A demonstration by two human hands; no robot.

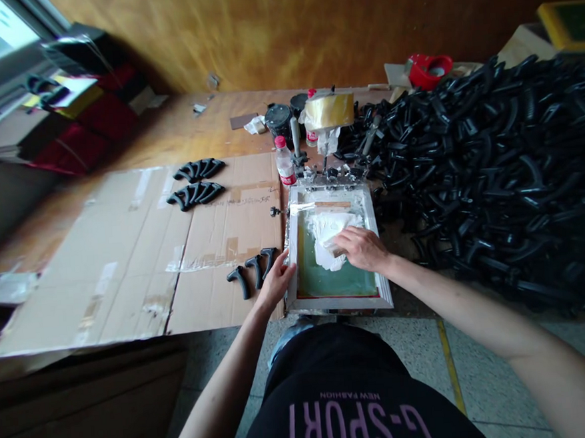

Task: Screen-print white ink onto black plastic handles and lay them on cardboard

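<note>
A silver-framed printing screen (339, 302) with a green mesh and white ink lies in front of me. My right hand (362, 249) is closed on a small squeegee (333, 245) pressed into the white ink on the mesh. My left hand (278, 277) grips the frame's left edge, fingers curled over it. Three black curved plastic handles (254, 268) lie on the cardboard just left of that hand.
A big heap of black handles (499, 164) fills the right side. Two fanned groups of handles (197, 181) lie farther left on the cardboard sheet (125, 257). A small bottle (284, 161), ink pots (278, 118) and a tape roll (329, 109) stand behind the screen.
</note>
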